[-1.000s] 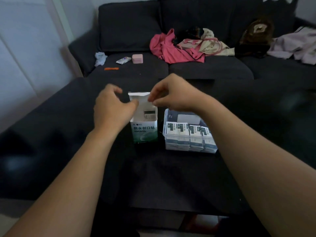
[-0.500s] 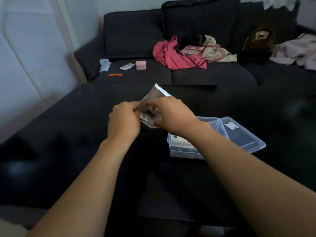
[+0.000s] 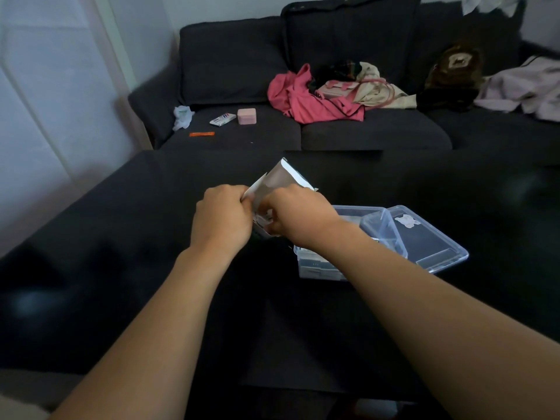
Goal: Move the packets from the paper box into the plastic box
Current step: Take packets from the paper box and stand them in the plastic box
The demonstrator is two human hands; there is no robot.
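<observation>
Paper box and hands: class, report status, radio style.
Both hands, left and right, grip the tilted paper box. Plastic box open, packets inside. Nothing in the way.

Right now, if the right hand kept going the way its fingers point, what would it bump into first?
The right hand points leftward into the tilted paper box it already pinches; just beyond is the left hand. Depth is hard to judge.

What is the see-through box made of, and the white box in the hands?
The see-through box looks like clear, glossy hard plastic: you can see through its walls. The white box looks like thin cardboard, probably matte, since its flaps are folded.
</observation>
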